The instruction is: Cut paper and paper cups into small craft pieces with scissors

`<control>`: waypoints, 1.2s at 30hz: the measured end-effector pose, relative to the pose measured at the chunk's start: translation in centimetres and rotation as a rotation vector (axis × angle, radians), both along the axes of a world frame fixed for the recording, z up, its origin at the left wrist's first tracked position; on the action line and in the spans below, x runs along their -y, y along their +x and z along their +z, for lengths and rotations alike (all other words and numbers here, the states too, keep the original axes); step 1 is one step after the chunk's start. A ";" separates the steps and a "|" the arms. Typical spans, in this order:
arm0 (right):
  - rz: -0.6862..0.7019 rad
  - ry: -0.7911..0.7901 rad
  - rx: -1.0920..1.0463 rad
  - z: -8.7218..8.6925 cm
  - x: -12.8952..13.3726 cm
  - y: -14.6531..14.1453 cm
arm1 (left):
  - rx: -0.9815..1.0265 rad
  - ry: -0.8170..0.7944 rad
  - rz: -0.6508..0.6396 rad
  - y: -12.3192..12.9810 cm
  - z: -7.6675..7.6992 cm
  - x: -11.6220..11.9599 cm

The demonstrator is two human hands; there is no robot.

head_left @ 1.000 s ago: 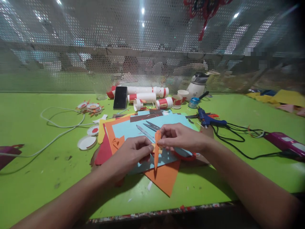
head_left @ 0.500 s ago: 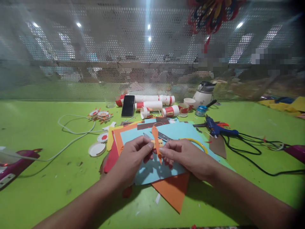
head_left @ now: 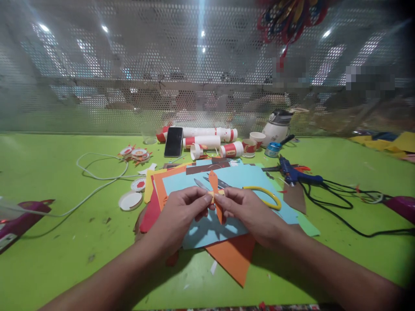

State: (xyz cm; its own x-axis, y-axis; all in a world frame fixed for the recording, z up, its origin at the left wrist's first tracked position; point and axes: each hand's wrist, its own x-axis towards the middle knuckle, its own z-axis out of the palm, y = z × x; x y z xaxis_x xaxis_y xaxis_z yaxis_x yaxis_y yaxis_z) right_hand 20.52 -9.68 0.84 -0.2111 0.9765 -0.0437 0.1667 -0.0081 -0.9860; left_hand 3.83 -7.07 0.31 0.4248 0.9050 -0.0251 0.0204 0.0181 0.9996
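Observation:
Between my two hands is an orange paper cutout [head_left: 213,179] with a rounded top and a pointed lower end, crossed by a small yellow paper strip [head_left: 211,198]. My left hand [head_left: 188,205] pinches the strip's left side. The thumb of my right hand [head_left: 243,207] presses on the middle of the cutout, its fingers curled behind. Below them lies a light blue paper sheet [head_left: 207,235] on a stack of coloured sheets. Scissors with a yellow handle [head_left: 275,201] rest on the blue sheet, their blades partly behind my hands.
A blue glue gun [head_left: 293,172] with a black cord lies at right. Behind the paper are a phone [head_left: 173,141], paper cups [head_left: 231,150], a blue jar [head_left: 272,150] and a kettle-like bottle [head_left: 276,128]. White cable [head_left: 97,190] and a power strip [head_left: 22,222] are at left.
My right hand has shifted left and up along the orange cutout, so its thumb now covers the middle by the yellow strip. My left hand keeps its pinch.

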 end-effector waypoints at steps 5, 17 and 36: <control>0.005 0.019 0.002 -0.3 -0.1 0.1 | -0.008 0.010 -0.005 -0.1 -0.1 0.1; -0.036 0.042 -0.005 0.1 0.0 0.3 | -0.022 -0.004 0.005 -0.1 0.1 -0.1; 0.016 -0.015 -0.027 -0.3 0.3 0.1 | -0.002 0.004 0.016 -0.2 0.3 -0.1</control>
State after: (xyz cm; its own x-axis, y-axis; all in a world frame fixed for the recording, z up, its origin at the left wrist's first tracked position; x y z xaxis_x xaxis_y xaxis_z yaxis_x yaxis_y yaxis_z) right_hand 20.63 -9.94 0.57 -0.2281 0.9722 -0.0528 0.1404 -0.0208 -0.9899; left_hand 3.65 -6.95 0.62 0.4104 0.9117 -0.0217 0.0217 0.0140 0.9997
